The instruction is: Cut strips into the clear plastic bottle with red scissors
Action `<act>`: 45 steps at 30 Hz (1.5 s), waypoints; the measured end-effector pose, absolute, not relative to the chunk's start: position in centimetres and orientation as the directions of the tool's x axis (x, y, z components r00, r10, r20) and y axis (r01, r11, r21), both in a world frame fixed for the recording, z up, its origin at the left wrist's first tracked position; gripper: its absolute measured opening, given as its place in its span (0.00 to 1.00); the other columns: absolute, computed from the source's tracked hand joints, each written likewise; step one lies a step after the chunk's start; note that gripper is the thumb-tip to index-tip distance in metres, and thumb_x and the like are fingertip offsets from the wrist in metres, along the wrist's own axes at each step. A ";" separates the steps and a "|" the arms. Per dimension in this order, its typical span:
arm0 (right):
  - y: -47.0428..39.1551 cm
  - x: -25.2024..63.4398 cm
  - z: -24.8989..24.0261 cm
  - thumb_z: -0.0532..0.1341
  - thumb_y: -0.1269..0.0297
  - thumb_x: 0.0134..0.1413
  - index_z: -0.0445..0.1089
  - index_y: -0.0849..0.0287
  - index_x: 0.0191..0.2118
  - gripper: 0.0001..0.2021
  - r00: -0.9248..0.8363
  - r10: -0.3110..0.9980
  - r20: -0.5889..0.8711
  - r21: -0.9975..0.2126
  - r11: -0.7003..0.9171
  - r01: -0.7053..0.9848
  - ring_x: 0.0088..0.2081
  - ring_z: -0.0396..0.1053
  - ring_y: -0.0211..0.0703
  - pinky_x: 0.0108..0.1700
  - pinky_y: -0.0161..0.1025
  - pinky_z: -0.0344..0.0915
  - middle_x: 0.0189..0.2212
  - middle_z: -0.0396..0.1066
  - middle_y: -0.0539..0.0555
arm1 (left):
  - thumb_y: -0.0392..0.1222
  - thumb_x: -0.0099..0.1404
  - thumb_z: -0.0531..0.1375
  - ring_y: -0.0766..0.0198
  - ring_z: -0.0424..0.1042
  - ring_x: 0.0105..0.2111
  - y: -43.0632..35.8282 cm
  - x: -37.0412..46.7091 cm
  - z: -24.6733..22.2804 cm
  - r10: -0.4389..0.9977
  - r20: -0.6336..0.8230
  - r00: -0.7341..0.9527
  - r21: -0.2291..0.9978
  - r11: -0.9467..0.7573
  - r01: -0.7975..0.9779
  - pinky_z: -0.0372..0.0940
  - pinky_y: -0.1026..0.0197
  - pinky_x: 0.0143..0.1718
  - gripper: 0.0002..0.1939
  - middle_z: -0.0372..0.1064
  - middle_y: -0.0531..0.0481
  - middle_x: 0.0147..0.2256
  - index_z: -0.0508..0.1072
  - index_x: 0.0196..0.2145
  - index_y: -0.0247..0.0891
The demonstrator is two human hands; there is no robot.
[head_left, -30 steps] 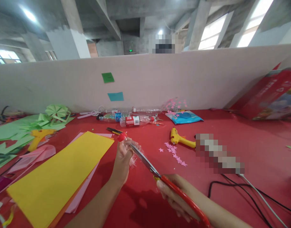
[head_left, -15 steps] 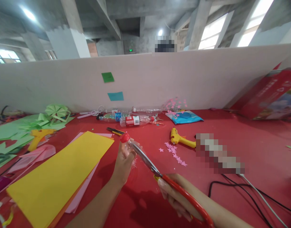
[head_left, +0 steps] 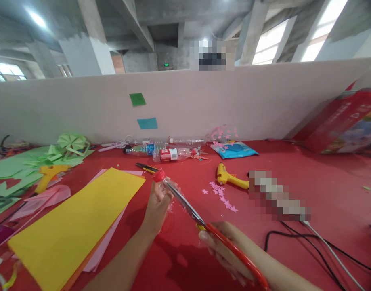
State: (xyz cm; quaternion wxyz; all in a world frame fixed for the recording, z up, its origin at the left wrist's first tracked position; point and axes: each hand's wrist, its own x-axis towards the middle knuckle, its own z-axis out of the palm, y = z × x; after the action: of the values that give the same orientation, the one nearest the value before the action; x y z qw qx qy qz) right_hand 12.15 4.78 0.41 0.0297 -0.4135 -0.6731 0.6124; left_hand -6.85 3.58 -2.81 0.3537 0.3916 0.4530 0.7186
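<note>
My left hand (head_left: pixel 158 206) grips a clear plastic bottle piece with a red cap (head_left: pixel 159 175), held above the red table. My right hand (head_left: pixel 223 242) is wrapped round the handles of large scissors (head_left: pixel 233 248) with red grips. The scissors' metal blades point up and left, their tips against the clear plastic just beside the cap. Whether the blades are fully closed is hard to tell. Yellow paper (head_left: pixel 82 226) lies left of my left arm, on orange and pink sheets. Beyond the cap is a utility knife (head_left: pixel 147 167).
Bottles (head_left: pixel 168 154) lie along the white partition (head_left: pixel 97 105), near a blue packet (head_left: pixel 236 150). A yellow glue gun (head_left: pixel 230 178), pink stars (head_left: pixel 223 194), a blurred-out strip and cables (head_left: pixel 312 235) are at right. Green paper (head_left: pixel 24 165) and another glue gun (head_left: pixel 50 176) are at left.
My right hand and the scissors' handles have shifted very slightly left, the blades still at the plastic. My left hand keeps its hold, almost unmoved.
</note>
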 end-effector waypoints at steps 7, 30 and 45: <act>5.1 12.4 -0.4 0.53 0.42 0.55 0.55 0.56 0.21 0.23 -0.666 0.573 -0.477 -0.855 -0.127 0.503 0.06 0.49 0.29 0.09 0.25 0.50 0.05 0.50 0.39 | 0.47 0.52 0.66 0.60 0.71 0.39 3.7 -6.9 -3.1 0.865 0.219 -0.451 0.932 -0.323 -0.166 0.64 0.55 0.46 0.19 0.71 0.50 0.37 0.67 0.40 0.41; 6.3 12.6 -0.3 0.56 0.41 0.53 0.55 0.57 0.22 0.24 -0.654 0.715 -0.246 -0.659 0.372 0.654 0.23 0.50 0.35 0.24 0.34 0.47 0.19 0.57 0.46 | 0.47 0.60 0.62 0.63 0.73 0.36 4.5 -8.3 -2.3 0.868 -0.106 -0.485 0.718 -0.271 -0.641 0.66 0.59 0.40 0.11 0.74 0.48 0.36 0.70 0.36 0.39; 6.6 13.5 0.6 0.54 0.38 0.53 0.53 0.56 0.22 0.25 -0.661 0.698 -0.276 -0.521 0.469 0.713 0.22 0.54 0.38 0.25 0.34 0.48 0.21 0.59 0.49 | 0.36 0.57 0.57 0.60 0.74 0.34 4.1 -9.5 -1.4 0.855 -0.169 -0.491 0.630 -0.290 -0.721 0.68 0.54 0.42 0.05 0.74 0.48 0.31 0.71 0.32 0.36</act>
State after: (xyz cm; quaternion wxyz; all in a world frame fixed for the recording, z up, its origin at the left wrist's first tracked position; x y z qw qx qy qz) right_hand 13.46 6.62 0.59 -0.0122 -0.4115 -0.8570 0.3100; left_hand -9.53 4.07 -1.41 0.4944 0.1005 0.3329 0.7967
